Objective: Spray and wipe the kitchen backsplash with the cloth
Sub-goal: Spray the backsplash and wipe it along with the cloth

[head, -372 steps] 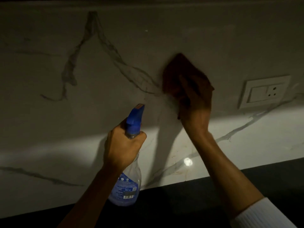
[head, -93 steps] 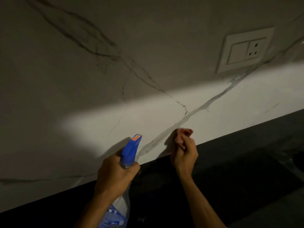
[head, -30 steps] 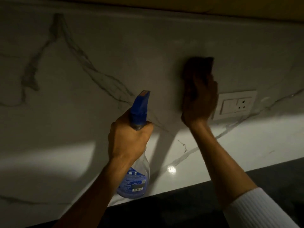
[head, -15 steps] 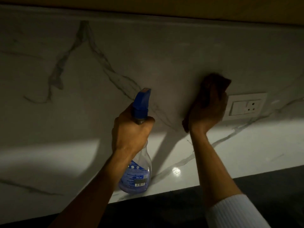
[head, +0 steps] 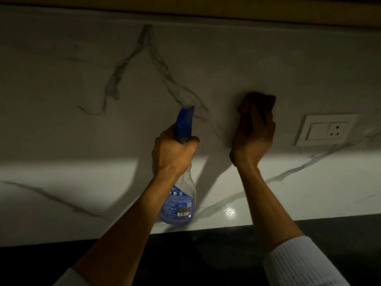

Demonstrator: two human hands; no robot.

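Left of the switch plate [head: 326, 130], the right hand [head: 252, 141] is being pressed, fingers curled, onto a dark cloth [head: 256, 101] bunched against the marbled backsplash [head: 206, 58]. Farther left of the plate, the left hand [head: 172, 153] is being wrapped round the neck of a spray bottle [head: 180, 203], nozzle upward.

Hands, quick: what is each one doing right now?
Left hand: closed, fingers gripping the spray bottle by its neck.
Right hand: holding the cloth against the backsplash.
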